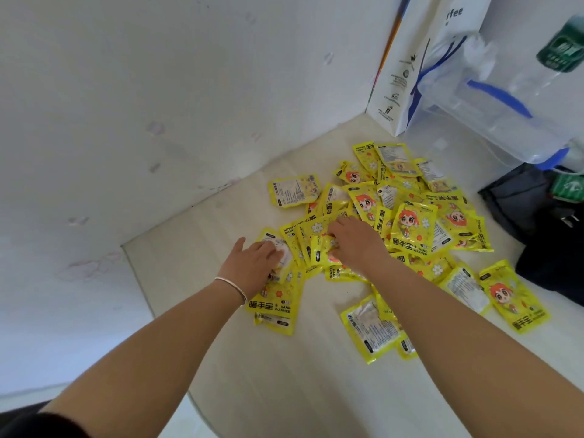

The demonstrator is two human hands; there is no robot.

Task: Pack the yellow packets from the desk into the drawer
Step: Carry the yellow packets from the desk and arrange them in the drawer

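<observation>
both arms reach forward over the desk [284,374] into the near-left edge of the pile. my left hand [252,263] lies palm down on a white-backed packet [286,255], fingers only slightly bent and pressing on it, thumb spread out to the side and off the packet; a thin bracelet [232,287] sits on that wrist. my right hand [354,238] is just beside it, fingers curled down and gripping a crumpled packet [320,248].

the yellow packets [410,222] lie in a loose overlapping heap on the desk, some face up, some face down, with a few strays near my right forearm. behind the heap, in the corner by the wall [126,121], stands a white paper bag [410,74], with a clear plastic bag [493,115] with blue handles beside it. a black bag [543,248] lies at the heap's right edge.
</observation>
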